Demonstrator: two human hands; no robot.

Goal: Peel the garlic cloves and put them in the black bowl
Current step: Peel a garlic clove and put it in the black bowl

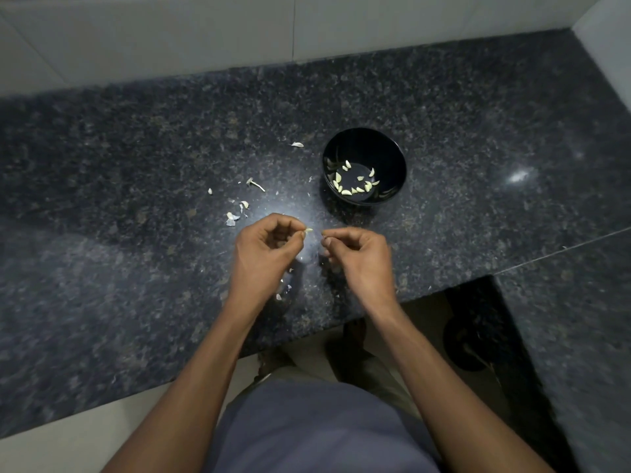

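Note:
My left hand (268,249) pinches a small pale garlic clove (308,230) between thumb and fingertips, just above the dark granite counter (136,165). My right hand (358,256) hovers a few centimetres to the clove's right with its fingertips pinched together; whether a bit of skin is in them I cannot tell. The black bowl (392,155) stands beyond the right hand and holds several peeled cloves (351,182).
Scraps of garlic skin (235,213) and a stem (254,183) lie left of the bowl, with one piece (297,144) farther back. More flakes (285,288) lie between my wrists. A white tiled wall (205,35) backs the counter, whose front edge steps inward at lower right.

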